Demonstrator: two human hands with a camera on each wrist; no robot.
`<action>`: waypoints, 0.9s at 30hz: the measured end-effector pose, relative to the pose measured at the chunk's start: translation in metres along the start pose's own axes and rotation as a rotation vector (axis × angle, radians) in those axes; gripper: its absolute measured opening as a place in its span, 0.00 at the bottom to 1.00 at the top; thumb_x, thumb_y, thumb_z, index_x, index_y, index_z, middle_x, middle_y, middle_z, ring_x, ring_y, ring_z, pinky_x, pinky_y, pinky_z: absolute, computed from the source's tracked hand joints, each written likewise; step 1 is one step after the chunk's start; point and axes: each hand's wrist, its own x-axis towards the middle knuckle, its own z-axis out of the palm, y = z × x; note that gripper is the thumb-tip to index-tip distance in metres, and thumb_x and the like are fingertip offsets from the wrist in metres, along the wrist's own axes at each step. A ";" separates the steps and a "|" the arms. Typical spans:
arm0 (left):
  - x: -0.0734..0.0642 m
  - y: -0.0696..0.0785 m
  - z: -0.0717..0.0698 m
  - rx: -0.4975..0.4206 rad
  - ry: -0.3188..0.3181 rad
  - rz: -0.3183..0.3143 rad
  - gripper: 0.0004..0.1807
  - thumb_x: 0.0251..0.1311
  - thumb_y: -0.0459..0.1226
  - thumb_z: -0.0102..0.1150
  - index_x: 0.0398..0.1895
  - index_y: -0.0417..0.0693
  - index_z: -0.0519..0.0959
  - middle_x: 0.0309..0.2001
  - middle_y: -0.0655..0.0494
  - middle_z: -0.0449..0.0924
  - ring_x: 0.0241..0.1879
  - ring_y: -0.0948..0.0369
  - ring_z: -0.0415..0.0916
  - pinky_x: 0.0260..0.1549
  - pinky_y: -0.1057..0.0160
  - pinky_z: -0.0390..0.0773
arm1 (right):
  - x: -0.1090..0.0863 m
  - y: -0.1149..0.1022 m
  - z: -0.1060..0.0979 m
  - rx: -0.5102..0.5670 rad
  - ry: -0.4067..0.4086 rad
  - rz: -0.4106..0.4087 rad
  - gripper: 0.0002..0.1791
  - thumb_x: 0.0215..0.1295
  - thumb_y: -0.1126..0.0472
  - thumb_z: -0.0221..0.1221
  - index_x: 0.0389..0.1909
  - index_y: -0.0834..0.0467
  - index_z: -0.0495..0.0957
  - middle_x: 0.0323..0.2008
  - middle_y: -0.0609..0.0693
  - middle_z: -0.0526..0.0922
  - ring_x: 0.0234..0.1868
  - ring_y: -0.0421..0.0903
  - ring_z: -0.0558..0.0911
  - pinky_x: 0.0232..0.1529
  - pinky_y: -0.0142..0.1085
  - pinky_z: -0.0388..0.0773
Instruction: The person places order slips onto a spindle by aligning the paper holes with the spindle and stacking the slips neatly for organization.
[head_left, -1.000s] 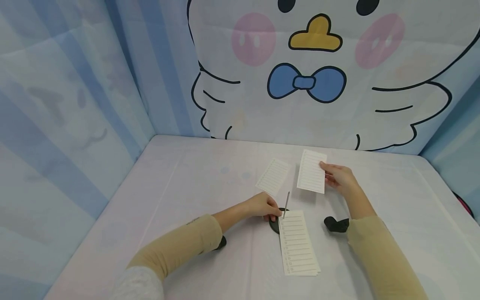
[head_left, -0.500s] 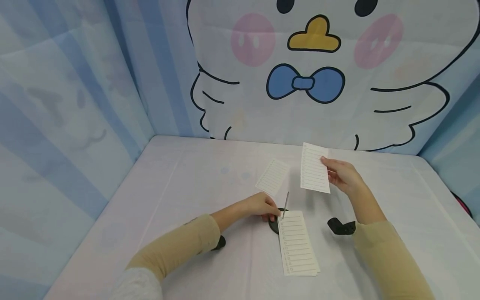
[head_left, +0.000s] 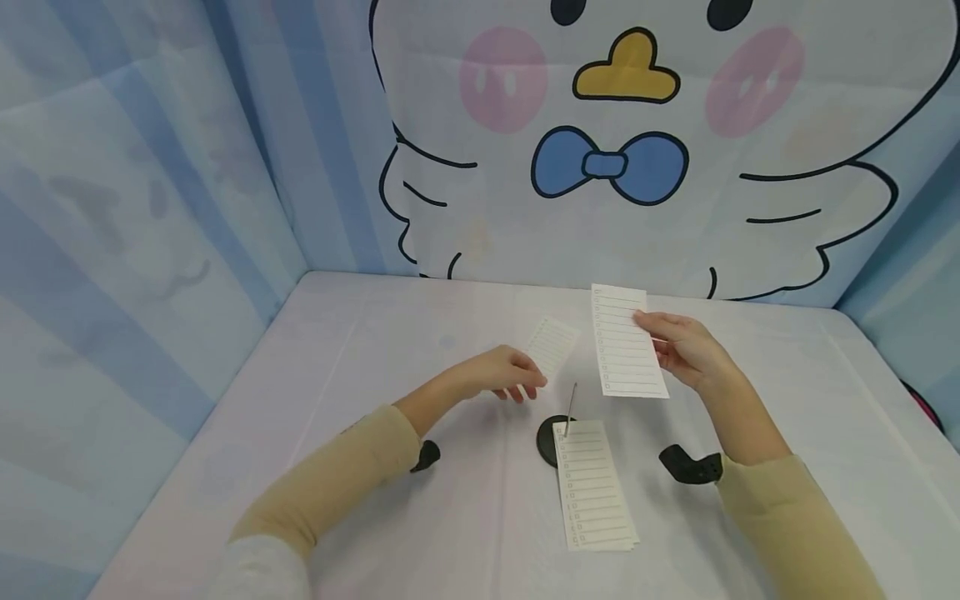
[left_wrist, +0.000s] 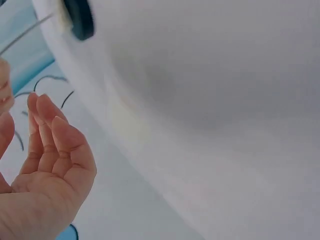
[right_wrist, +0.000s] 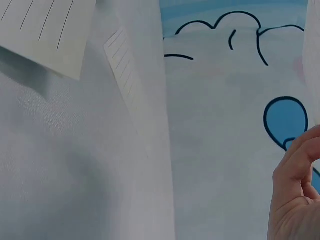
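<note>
My right hand [head_left: 688,352] pinches a white lined checklist sheet [head_left: 626,354] by its right edge and holds it up above the table. In the right wrist view, that hand [right_wrist: 297,185] and the sheet [right_wrist: 312,60] show only partly. My left hand [head_left: 501,373] holds nothing, its fingers loosely bent over the table beside a loose lined sheet [head_left: 555,342]; the left wrist view has the same hand [left_wrist: 57,170] with slightly curved fingers. Between the hands, a bill spike with an upright metal pin [head_left: 572,402] and round black base [head_left: 547,442] pierces a stack of checklist sheets [head_left: 596,492].
The pale table [head_left: 420,333] ends at a curtain [head_left: 480,225] with a cartoon bird print. A black wrist-camera mount [head_left: 690,467] juts from the right sleeve, another [head_left: 427,456] from under the left arm.
My left hand has let go of the stack's top corner and moved up and left, off the spike base. My right hand has raised its sheet and turned it more upright.
</note>
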 end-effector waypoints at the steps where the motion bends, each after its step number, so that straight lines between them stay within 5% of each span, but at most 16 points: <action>1: -0.001 0.004 -0.005 -0.004 0.007 0.016 0.16 0.61 0.44 0.54 0.44 0.41 0.78 0.33 0.55 0.81 0.34 0.58 0.78 0.39 0.58 0.74 | -0.002 -0.001 0.002 -0.006 -0.006 -0.003 0.03 0.61 0.58 0.59 0.33 0.53 0.77 0.31 0.44 0.81 0.31 0.39 0.79 0.31 0.30 0.77; 5: -0.005 0.020 -0.021 -0.024 0.032 0.072 0.16 0.62 0.45 0.53 0.45 0.43 0.77 0.36 0.54 0.80 0.37 0.58 0.77 0.45 0.54 0.73 | -0.008 -0.005 0.009 -0.030 -0.032 -0.019 0.03 0.62 0.58 0.58 0.33 0.52 0.78 0.32 0.45 0.81 0.30 0.39 0.80 0.30 0.30 0.77; 12: -0.014 0.044 -0.037 -0.065 0.075 0.211 0.17 0.64 0.46 0.51 0.47 0.44 0.76 0.39 0.52 0.78 0.38 0.57 0.76 0.42 0.59 0.74 | -0.020 -0.012 0.020 -0.060 -0.090 -0.050 0.05 0.64 0.61 0.56 0.31 0.52 0.79 0.31 0.46 0.82 0.28 0.40 0.82 0.29 0.31 0.78; 27: -0.021 0.068 -0.034 -0.080 0.086 0.285 0.15 0.63 0.46 0.51 0.44 0.45 0.76 0.38 0.51 0.77 0.38 0.57 0.75 0.37 0.65 0.73 | -0.038 -0.014 0.036 -0.117 -0.174 -0.081 0.07 0.65 0.62 0.54 0.28 0.54 0.78 0.29 0.47 0.83 0.27 0.42 0.83 0.27 0.31 0.78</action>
